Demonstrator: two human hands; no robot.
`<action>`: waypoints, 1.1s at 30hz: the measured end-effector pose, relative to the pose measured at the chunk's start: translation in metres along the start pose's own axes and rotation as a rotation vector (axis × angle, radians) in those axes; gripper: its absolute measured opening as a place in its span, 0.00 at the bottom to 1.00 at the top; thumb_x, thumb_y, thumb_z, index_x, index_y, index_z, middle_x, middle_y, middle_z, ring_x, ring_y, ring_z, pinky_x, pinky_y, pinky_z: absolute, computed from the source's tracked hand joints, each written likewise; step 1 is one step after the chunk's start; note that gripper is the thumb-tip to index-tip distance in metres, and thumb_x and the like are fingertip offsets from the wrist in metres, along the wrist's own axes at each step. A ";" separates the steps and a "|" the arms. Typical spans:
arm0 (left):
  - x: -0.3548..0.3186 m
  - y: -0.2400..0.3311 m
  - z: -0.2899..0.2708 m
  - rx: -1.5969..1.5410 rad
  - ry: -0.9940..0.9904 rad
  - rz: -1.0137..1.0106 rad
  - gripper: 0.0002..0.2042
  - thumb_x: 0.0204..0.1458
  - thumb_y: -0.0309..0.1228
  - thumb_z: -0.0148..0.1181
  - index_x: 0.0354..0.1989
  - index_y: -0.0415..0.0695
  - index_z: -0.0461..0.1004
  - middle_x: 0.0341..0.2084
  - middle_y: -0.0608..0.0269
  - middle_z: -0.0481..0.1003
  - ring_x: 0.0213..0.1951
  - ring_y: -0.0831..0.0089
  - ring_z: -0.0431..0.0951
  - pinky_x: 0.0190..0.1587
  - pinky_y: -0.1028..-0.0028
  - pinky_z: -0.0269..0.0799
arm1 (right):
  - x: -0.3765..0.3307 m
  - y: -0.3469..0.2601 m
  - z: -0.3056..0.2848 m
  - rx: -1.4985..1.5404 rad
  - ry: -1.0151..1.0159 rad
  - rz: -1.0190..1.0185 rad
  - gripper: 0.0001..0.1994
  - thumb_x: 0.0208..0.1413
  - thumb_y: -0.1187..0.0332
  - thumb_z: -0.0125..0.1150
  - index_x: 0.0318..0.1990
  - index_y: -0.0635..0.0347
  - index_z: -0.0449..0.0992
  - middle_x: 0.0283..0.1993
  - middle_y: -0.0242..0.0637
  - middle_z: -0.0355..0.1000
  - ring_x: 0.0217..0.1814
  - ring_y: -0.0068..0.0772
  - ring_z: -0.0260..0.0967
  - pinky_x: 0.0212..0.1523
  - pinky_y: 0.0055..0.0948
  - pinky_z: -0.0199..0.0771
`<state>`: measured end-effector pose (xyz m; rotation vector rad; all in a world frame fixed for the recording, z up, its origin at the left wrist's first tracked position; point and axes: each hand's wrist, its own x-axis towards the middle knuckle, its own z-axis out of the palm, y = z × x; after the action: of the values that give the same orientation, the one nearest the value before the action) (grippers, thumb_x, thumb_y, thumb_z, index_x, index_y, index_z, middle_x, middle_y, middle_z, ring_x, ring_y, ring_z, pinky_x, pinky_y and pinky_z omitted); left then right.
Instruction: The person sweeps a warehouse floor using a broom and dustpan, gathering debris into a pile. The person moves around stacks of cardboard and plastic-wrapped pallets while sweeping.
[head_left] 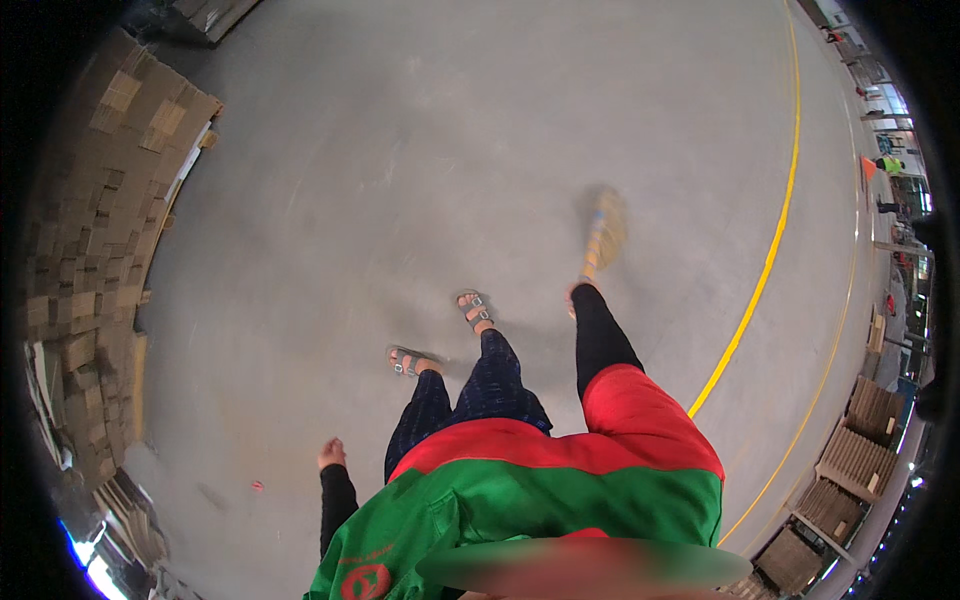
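Grey concrete floor (400,150) spreads wide, stacked cardboard (90,250) at its left. A broom (603,232) runs lengthwise away from the right hand (574,293), which grips its handle, bristles blurred, pointing forward onto the floor. Left hand (331,453) hangs loosely curled, holding nothing, well apart.

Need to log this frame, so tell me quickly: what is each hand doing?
Left hand: empty, hanging loose at the side.
Right hand: closed on a broom, blurred over the floor.

Right hand (573,293) reaches forward; left hand (331,453) hangs.
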<state>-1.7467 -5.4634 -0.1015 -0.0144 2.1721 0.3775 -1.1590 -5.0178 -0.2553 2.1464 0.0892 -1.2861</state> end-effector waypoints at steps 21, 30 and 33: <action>-0.085 0.062 0.092 -0.034 0.239 0.295 0.18 0.42 0.39 0.51 0.40 0.42 0.70 0.35 0.53 0.72 0.39 0.65 0.72 0.44 0.72 0.65 | -0.291 0.030 0.199 -1.250 -0.440 -1.418 0.11 0.31 0.67 0.59 0.26 0.61 0.70 0.17 0.36 0.68 0.19 0.27 0.66 0.21 0.27 0.65; -0.076 -0.035 0.191 -0.227 0.384 -0.265 0.18 0.37 0.45 0.49 0.32 0.47 0.74 0.30 0.53 0.73 0.34 0.60 0.73 0.39 0.66 0.67 | -0.352 -0.097 0.117 -1.199 0.316 -1.585 0.21 0.20 0.70 0.66 0.29 0.64 0.68 0.21 0.37 0.67 0.24 0.34 0.66 0.27 0.33 0.67; -0.043 -0.045 0.269 -0.175 0.171 -0.507 0.20 0.35 0.46 0.48 0.28 0.43 0.74 0.30 0.52 0.72 0.36 0.58 0.72 0.41 0.64 0.66 | -0.364 -0.161 0.160 -1.291 0.504 -1.554 0.18 0.23 0.70 0.64 0.28 0.64 0.68 0.22 0.38 0.67 0.24 0.34 0.66 0.26 0.33 0.66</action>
<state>-1.5012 -5.4386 -0.2256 -0.7027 2.1980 0.2759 -1.5304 -4.8847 -0.0878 0.8708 2.3356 -0.7002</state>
